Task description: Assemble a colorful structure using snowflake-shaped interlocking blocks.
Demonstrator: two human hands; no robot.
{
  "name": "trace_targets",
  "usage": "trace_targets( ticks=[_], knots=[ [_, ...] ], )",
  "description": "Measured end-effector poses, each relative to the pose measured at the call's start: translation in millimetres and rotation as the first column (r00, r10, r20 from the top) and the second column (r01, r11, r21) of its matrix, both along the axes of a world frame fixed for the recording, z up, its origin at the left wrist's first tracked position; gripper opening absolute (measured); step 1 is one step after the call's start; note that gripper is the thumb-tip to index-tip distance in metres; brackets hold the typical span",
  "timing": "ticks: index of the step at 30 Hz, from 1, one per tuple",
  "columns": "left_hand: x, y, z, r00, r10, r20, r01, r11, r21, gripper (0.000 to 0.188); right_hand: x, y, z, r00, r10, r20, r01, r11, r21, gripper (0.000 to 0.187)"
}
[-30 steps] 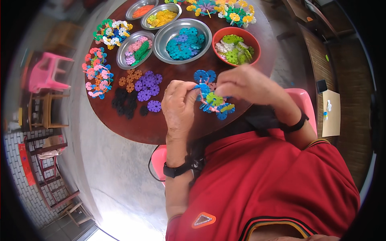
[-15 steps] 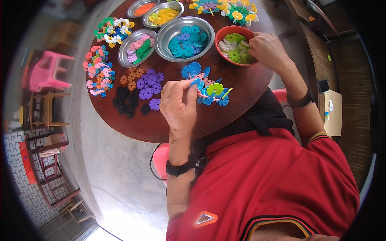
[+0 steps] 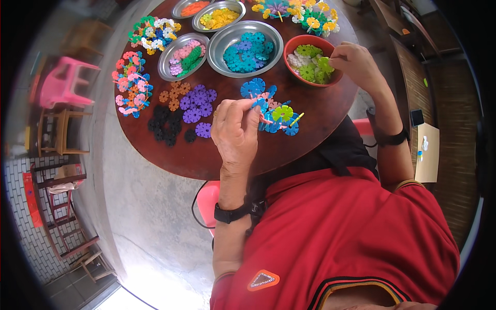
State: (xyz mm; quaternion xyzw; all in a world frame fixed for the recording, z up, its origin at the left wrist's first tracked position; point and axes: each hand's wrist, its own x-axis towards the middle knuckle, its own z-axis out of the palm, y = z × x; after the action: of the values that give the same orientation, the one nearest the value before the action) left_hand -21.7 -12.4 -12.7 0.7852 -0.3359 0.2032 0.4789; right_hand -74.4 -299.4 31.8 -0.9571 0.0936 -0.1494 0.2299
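Note:
My left hand point(image 3: 236, 129) pinches the near left side of a joined cluster of notched plastic discs point(image 3: 287, 125), mostly blue with some pink and lime green. Over the rim of a red bowl point(image 3: 290, 71), my right hand point(image 3: 359, 66) has thumb and fingers closed on a lime-green disc point(image 3: 324, 64). White discs point(image 3: 298, 61) and more lime-green discs point(image 3: 309, 50) lie inside that bowl. Left of my left hand, purple discs point(image 3: 199, 102), orange discs point(image 3: 174, 95) and black discs point(image 3: 164, 124) rest loose on the dark wooden table point(image 3: 170, 160).
A large metal bowl point(image 3: 213, 47) holds teal discs. Smaller metal dishes hold pink and green, yellow point(image 3: 223, 17), and orange discs point(image 3: 194, 8). Finished-looking disc chains point(image 3: 133, 88) stand along the left edge, with others point(image 3: 313, 20) at the back. A pink stool point(image 3: 64, 88) stands on the floor.
My right hand has drawn slightly up and back, and a lime-green disc now shows in its fingers. The left hand keeps its hold on the cluster. The whole view has shifted a little.

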Motion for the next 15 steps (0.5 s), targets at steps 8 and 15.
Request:
trace_targets(
  ticks=[8, 15],
  knots=[
    [1.6, 2.8, -0.4, 0.998, 0.031, -0.052, -0.030, 0.999, 0.021, 0.014, 5.5, 4.9, -3.6, 0.999, 0.003, 0.037, -0.004, 0.999, 0.035, 0.021],
    [3.5, 4.5, -4.1, 0.953, 0.092, -0.290, -0.105, 0.994, -0.028, 0.016, 15.4, 6.2, -10.9, 0.996, 0.079, -0.037, -0.080, 0.997, -0.024, 0.019]
  ],
)
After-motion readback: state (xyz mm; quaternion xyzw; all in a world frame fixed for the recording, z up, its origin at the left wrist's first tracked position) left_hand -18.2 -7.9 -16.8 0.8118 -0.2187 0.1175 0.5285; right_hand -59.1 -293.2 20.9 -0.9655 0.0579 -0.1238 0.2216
